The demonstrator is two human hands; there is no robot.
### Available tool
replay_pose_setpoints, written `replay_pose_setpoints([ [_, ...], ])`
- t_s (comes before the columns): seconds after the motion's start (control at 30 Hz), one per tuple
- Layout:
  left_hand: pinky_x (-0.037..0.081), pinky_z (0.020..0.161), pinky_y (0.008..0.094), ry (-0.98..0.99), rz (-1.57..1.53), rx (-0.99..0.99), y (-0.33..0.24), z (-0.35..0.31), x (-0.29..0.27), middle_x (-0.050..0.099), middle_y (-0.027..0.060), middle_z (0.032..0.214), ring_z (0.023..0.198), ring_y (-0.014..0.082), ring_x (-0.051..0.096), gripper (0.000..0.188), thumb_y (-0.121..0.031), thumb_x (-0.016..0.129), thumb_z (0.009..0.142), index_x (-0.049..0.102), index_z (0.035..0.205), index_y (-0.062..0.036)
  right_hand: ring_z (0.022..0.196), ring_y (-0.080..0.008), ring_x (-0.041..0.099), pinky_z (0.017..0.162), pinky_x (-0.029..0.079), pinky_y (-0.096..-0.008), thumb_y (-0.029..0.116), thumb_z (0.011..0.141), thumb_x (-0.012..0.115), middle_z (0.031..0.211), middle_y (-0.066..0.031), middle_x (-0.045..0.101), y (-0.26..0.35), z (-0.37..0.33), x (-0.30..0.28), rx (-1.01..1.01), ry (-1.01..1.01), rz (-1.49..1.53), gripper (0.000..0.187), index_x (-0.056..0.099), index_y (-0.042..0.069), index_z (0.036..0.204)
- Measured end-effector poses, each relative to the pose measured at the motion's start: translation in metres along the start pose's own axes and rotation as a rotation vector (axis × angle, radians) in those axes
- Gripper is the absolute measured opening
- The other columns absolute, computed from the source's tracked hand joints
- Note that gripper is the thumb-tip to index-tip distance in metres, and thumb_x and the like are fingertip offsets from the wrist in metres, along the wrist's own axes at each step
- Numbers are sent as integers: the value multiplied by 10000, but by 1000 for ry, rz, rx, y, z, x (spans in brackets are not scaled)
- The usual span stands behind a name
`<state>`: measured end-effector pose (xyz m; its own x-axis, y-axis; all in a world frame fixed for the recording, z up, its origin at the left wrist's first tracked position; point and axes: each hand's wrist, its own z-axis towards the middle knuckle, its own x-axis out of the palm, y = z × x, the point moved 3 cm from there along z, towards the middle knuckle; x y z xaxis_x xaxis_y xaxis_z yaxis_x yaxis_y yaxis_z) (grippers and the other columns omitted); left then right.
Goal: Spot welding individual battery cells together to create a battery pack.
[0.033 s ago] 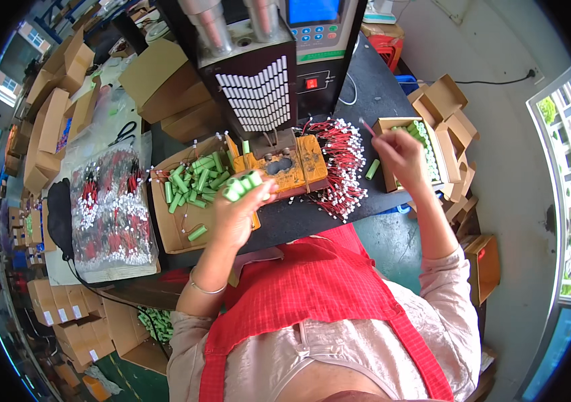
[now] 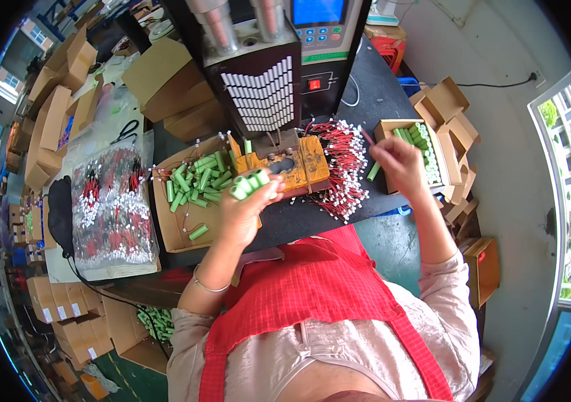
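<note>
Several green cylindrical battery cells (image 2: 248, 183) sit in my left hand (image 2: 238, 218), which is closed round them in front of the orange fixture block (image 2: 309, 164). My right hand (image 2: 401, 166) is pinched at the near left side of a small cardboard box (image 2: 384, 125) of green cells. A thin reddish stick-like piece (image 2: 368, 137) pokes out from its fingers; its kind is unclear. Beneath that hand lies a loose green cell (image 2: 373, 171) on the dark table. Left of the fixture, an open carton (image 2: 185, 231) holds many more loose cells.
A black spot-welder-like machine (image 2: 252, 87) with a blue screen stands behind the fixture. Red wires with white connectors (image 2: 346, 171) are heaped beside it. Bagged wire bundles (image 2: 112, 208) and scissors (image 2: 124, 132) lie at the left. Empty cartons (image 2: 456, 120) are piled at the right.
My right hand has dropped slightly, and the thin reddish piece has lowered with it. My left hand has shifted a little to the right with the cells.
</note>
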<state>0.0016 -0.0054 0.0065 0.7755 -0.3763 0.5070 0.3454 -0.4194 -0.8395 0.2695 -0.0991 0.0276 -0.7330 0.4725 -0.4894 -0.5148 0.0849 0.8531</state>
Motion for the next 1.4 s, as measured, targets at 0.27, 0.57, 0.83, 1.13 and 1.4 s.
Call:
replay_pose_setpoints([
  [0.27,526,701,255,31,-58,49,15,5,17,630,109,948,805,134,611,303,-4,655,768,532,1045,9,688,-69,521,613,429,-214,49,798,633,747,-13,579,18,-51,53,-1,318,177,72,593,-2,766],
  [0.57,512,710,262,55,174,39,11,4,14,623,76,915,816,129,600,255,-54,688,762,578,978,23,611,-51,527,547,442,-188,150,861,596,736,-13,604,35,-36,91,220,394,510,161,603,-9,886],
  [0.83,476,581,315,29,974,646,-12,26,12,615,142,753,641,265,605,189,-89,688,730,627,887,-3,620,-63,546,548,447,-212,92,803,639,697,-38,609,43,-8,96,35,264,258,125,633,-30,834],
  [1.13,468,534,310,13,1042,552,-17,29,11,620,144,707,599,266,614,174,-107,692,737,640,879,-21,574,-54,544,500,436,-198,89,801,644,657,-14,588,44,-1,100,-129,210,120,115,622,-21,827],
  [1.4,465,555,285,-10,1148,731,-19,29,11,633,130,729,604,223,613,184,-141,691,751,639,828,18,651,-58,560,589,474,-206,102,809,645,732,-15,612,39,0,88,92,377,263,137,642,-21,871],
])
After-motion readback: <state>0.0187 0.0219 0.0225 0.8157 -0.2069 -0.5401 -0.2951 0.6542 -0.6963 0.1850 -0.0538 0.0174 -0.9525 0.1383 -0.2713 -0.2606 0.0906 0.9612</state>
